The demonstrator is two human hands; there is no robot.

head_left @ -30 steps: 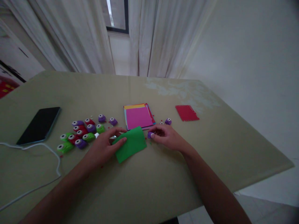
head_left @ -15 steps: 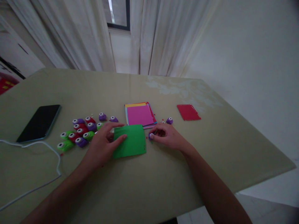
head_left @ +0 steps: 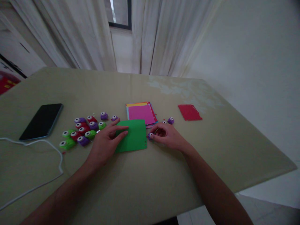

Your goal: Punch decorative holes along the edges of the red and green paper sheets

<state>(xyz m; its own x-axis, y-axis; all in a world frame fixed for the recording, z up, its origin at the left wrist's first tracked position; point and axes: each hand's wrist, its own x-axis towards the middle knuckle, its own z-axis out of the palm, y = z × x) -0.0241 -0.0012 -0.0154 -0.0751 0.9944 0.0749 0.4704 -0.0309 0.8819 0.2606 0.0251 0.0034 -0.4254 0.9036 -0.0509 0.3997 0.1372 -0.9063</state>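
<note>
A: What are the hands doing around the green sheet?

B: The left hand is gripping its left side. Thumb and forefinger are showing over its face, a narrow gap between them; what the hidden fingers are doing underneath, I can't tell.

A: And the right hand?

B: Its thumb and forefinger are nearly meeting, pinching a small purple eyed piece just beside the sheet's right edge. Whether the two are touching, I can't make out.

A: What's worrying you?

B: The sheet twisting, mainly. The grip is sitting on its left side while the right edge is lacking visible support, so a push there could swing it or bend it, I'd judge.

A: Those dark holes are sitting by its near right corner.

B: Yes, so poor alignment could overlap them or tear the edge. And that pinch is looking small; an off-centre squeeze could pop the piece loose.

A: Anything else?

B: The stack of colored paper is lying just beyond the sheet, and the cluster of eyed pieces is resting to its left, near the wrist. A careless elbow or sweep could be scattering both.
</note>
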